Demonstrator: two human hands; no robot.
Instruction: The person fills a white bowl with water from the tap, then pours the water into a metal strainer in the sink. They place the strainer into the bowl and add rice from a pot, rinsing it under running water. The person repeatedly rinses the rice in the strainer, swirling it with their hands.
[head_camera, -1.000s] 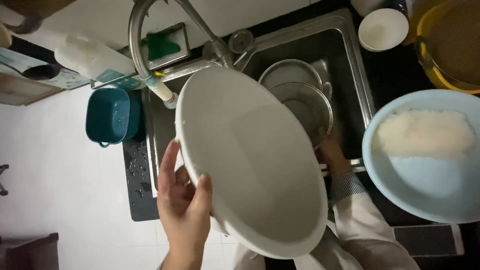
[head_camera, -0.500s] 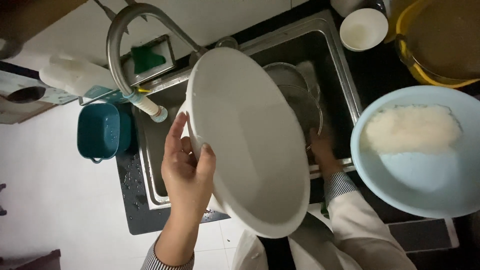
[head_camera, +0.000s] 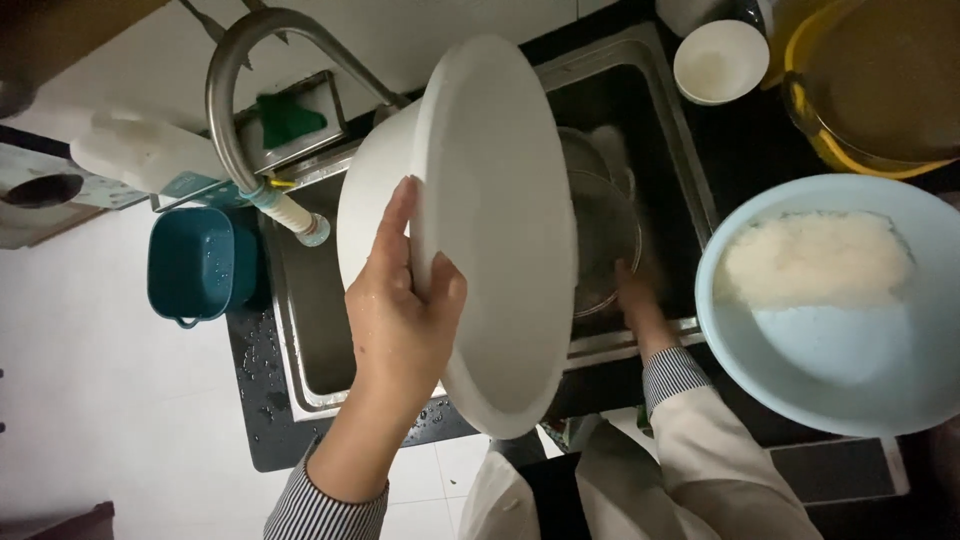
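The left hand (head_camera: 400, 310) grips the rim of a white basin (head_camera: 490, 230), thumb on the inner face and fingers behind, forearm rising from a striped cuff. The basin is tilted on edge above the sink (head_camera: 310, 330). The right hand (head_camera: 635, 290) reaches down into the sink, touching a glass bowl (head_camera: 600, 240); whether it grasps cannot be told. Left of the sink sits a teal container (head_camera: 195, 265); right of it, a pale blue basin (head_camera: 840, 310) holding rice.

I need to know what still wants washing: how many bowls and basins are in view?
4: a white basin in the left hand, a light blue basin at right, a small white bowl, a metal bowl in the sink. Others may be hidden.
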